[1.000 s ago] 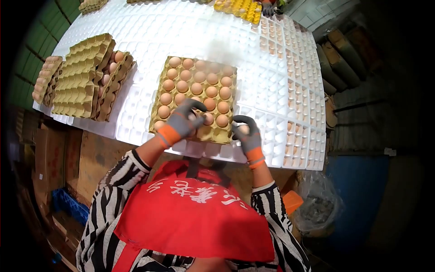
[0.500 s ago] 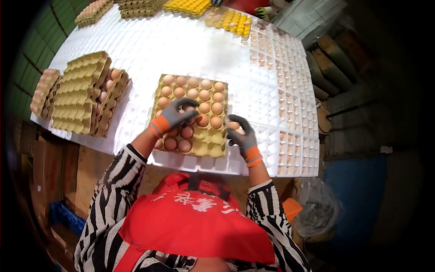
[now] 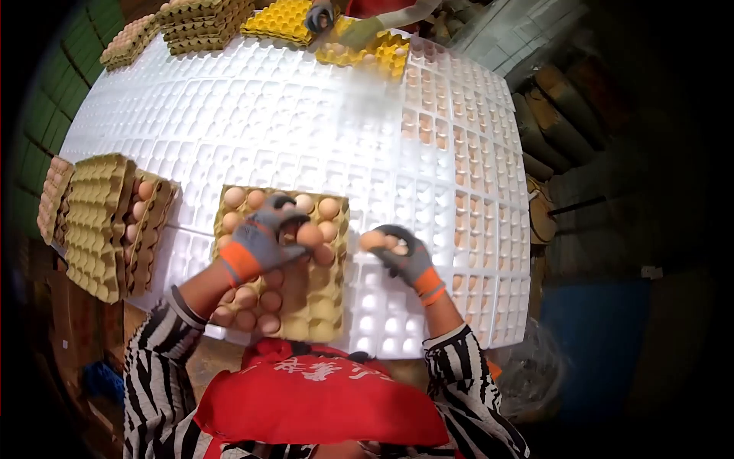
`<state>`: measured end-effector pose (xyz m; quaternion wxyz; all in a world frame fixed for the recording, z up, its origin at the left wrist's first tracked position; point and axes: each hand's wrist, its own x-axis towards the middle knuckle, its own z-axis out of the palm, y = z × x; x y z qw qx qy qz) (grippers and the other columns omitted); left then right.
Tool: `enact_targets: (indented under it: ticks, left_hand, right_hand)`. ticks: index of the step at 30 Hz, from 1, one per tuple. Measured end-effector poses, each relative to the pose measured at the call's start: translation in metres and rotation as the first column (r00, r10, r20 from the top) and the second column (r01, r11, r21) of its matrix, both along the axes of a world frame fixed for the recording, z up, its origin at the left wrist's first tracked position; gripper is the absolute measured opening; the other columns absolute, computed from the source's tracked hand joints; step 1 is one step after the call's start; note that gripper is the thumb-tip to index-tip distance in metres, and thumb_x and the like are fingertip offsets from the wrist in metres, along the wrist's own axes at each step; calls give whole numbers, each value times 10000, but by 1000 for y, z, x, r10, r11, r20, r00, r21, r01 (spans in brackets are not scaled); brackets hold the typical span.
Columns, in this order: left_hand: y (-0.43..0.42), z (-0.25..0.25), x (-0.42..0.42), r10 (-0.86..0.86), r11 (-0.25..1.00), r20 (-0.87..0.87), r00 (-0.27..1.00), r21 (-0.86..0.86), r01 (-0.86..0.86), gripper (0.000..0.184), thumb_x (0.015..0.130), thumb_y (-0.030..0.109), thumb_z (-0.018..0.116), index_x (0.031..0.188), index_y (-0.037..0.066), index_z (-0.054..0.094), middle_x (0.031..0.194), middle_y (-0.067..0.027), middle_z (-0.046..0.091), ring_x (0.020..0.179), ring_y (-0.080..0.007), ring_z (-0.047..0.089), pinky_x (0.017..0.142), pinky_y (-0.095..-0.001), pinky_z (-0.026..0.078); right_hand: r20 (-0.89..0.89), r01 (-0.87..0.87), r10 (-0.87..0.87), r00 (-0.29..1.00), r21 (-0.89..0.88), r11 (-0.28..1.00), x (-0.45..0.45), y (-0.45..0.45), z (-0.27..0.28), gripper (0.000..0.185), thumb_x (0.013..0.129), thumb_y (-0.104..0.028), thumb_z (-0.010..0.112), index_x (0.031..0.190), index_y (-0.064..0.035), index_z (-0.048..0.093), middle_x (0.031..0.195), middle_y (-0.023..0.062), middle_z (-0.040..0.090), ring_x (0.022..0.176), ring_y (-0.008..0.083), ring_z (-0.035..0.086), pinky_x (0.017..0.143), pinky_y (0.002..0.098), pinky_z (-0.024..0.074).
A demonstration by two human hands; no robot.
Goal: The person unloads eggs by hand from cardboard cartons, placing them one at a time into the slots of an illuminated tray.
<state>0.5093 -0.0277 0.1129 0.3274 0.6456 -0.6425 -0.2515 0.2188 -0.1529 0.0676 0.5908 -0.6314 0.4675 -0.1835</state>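
Observation:
A brown pulp tray (image 3: pixel 325 325) of eggs lies on white moulded trays (image 3: pixel 267 126) in front of me. Several of its cups, on the right and near side, hold no egg. Over its middle, my left hand (image 3: pixel 264 237), in a grey glove with an orange cuff, is curled around an egg (image 3: pixel 309 235). Just right of that tray, my right hand (image 3: pixel 405 262), gloved alike, holds several eggs (image 3: pixel 373 241) in its bent fingers above the white cups. Its palm is partly hidden.
Stacked brown trays (image 3: pixel 95 222) with eggs lean at the left edge. More brown stacks (image 3: pixel 202 27) stand at the far left. Yellow trays (image 3: pixel 279 21) lie at the far edge, where another person's gloved hands (image 3: pixel 359 32) are. Eggs fill white compartments (image 3: pixel 474 161) at right.
The view has shifted, so the table sits lower. Fewer eggs remain in the brown tray's right part. My right hand now holds more eggs, and my left hand has an egg at its fingertips.

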Motion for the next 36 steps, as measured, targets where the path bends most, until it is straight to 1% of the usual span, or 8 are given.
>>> enact_targets:
  ticks: [12, 14, 17, 20, 23, 24, 30, 36]
  left_hand:
    - [-340, -126, -50, 80, 974, 455, 887, 152, -166, 310, 858, 382, 735, 1057, 158, 654, 1191, -143, 562, 947, -351, 663, 814, -450, 537]
    - [-341, -135, -44, -7, 992, 537, 843, 109, -61, 308, 872, 391, 722, 1072, 167, 655, 1200, -151, 565, 945, -351, 664, 813, -453, 538]
    - [-334, -139, -26, -26, 997, 545, 838, 71, -15, 323, 908, 338, 676, 1207, 216, 657, 1146, -138, 627, 913, -329, 670, 824, -432, 541]
    - [-332, -139, -5, 163, 985, 166, 973, -81, -151, 407, 939, 207, 612, 1346, 196, 618, 1179, -112, 637, 886, -268, 661, 825, -354, 535]
    - [-335, -177, 25, 187, 957, 203, 961, -257, -132, 407, 941, 95, 553, 1339, 150, 617, 1273, -86, 626, 1155, -255, 593, 1045, -390, 420]
    - [-330, -191, 32, 145, 971, 364, 920, -230, -62, 416, 938, 88, 545, 1341, 162, 615, 1323, -81, 614, 1219, -270, 568, 1121, -428, 361]
    - [-262, -106, 38, 85, 996, -84, 993, -20, -87, 458, 1010, 334, 614, 1416, 131, 561, 1386, -103, 604, 1256, -264, 574, 1070, -369, 447]
    - [-78, -21, 39, -63, 998, -149, 987, -25, 60, 435, 887, 150, 750, 1298, 62, 636, 1177, -93, 674, 1086, -209, 631, 980, -355, 497]
  right_hand:
    - [-557, -54, -321, 766, -553, 832, 53, -269, -71, 417, 800, -394, 778, 1140, -166, 700, 1240, 145, 621, 1101, 348, 641, 936, 413, 516]
    - [-171, 133, -319, 932, -658, 741, 32, -294, -115, 421, 850, -328, 754, 1236, -170, 700, 1153, 121, 677, 930, 272, 692, 809, 366, 557]
    - [133, 303, -309, 942, 68, 951, 11, -302, -100, 263, 974, -158, 650, 1230, -133, 703, 928, 13, 688, 561, 94, 570, 470, 245, 438]
    - [383, 419, -398, 833, 33, 908, -7, -320, -111, 262, 987, -126, 644, 1244, -110, 687, 1001, 24, 696, 696, 108, 630, 573, 234, 489]
    - [251, 344, -235, 939, -694, 633, -12, -333, -136, 290, 979, -87, 619, 1266, -92, 660, 1168, 74, 683, 1096, 170, 626, 945, 327, 503]
    - [-257, -149, -377, 890, -944, 294, -20, -327, -137, 319, 974, -61, 604, 1291, -62, 637, 1217, 110, 677, 1131, 192, 626, 997, 351, 477]
    - [254, 329, -211, 944, -663, 672, -8, -247, -92, 405, 918, -28, 672, 1319, -41, 616, 1252, 92, 677, 1102, 168, 626, 927, 318, 501]
    - [44, -176, 205, 978, -359, 916, 11, -42, -18, 455, 807, -21, 799, 1241, -83, 679, 1188, 67, 691, 1016, 173, 654, 870, 309, 532]
